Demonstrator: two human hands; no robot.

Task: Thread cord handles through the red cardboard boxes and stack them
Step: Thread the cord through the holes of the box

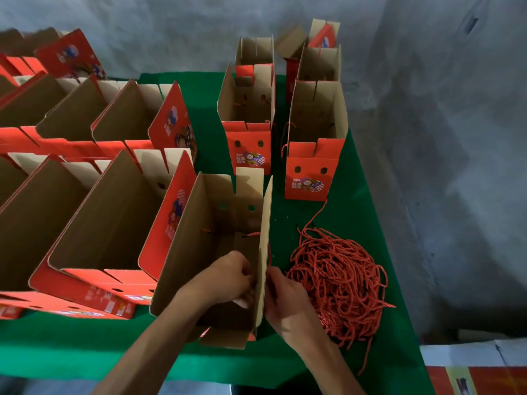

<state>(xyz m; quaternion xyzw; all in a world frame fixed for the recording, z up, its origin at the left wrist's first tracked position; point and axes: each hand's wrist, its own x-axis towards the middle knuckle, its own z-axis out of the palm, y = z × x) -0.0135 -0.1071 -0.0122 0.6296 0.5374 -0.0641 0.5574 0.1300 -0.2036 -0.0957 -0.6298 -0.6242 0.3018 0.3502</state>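
A green felt-covered table [328,223] is standing against a mottled grey wall [171,29]. Open-topped red cardboard boxes are resting on it — a crowded group [94,195] lying nested on the left, running out of view so that no firm count is possible, and at least three upright boxes [315,155] standing at the back right, with thin red cord showing at their sides. One box [225,252], open at the top and showing its brown interior, is sitting nearest the viewer; short cord ends are poking through two holes in its right panel. The left hand [231,276] is reaching inside this box, fingers curled against the right panel, while the right hand [285,297] is pinching at the same panel from outside — what either is gripping is hidden. One loose pile of red cords [339,283] is lying just beside the right hand.
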